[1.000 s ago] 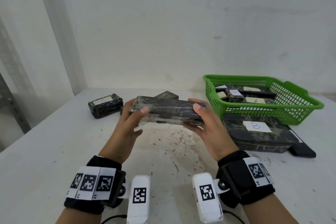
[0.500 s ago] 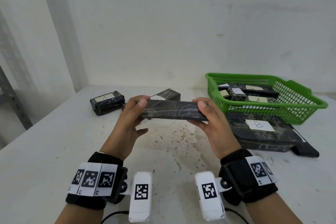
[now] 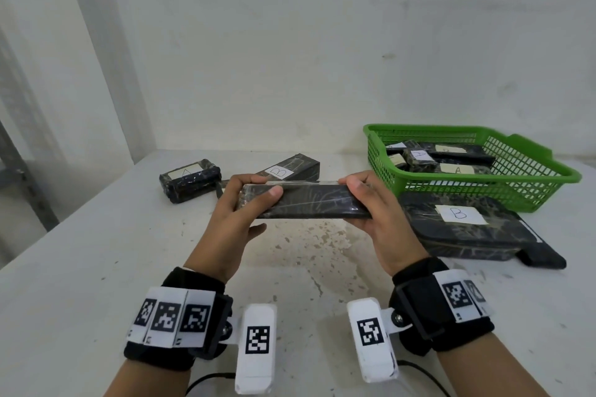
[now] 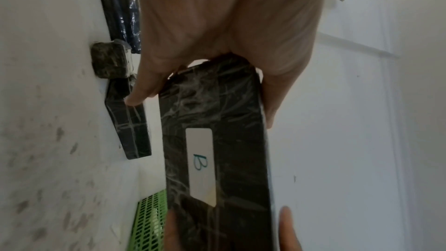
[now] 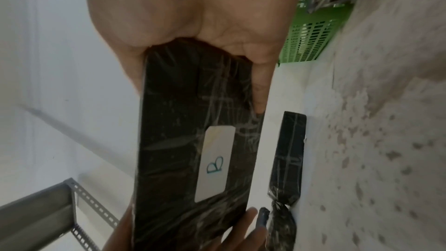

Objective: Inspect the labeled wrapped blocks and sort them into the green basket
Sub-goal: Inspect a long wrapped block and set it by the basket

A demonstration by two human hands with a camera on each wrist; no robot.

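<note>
I hold a long, flat wrapped block (image 3: 309, 201) level above the table (image 3: 96, 267), one end in each hand. My left hand (image 3: 232, 219) pinches its left end, thumb on the near face and fingers behind; my right hand (image 3: 380, 219) grips the right end the same way. The wrist views show a white label (image 4: 201, 165) marked B on the face turned away from me.

To the right stands the green basket (image 3: 532, 184), holding several wrapped blocks with labels; I can read A on two of them, and I cannot count the rest for certain. In front of the basket, a large flat block (image 3: 467, 232) marked B lies on the table. Behind my hands lie two more: a small block (image 3: 190, 179) at the left and a long one marked B (image 3: 290, 167).
</note>
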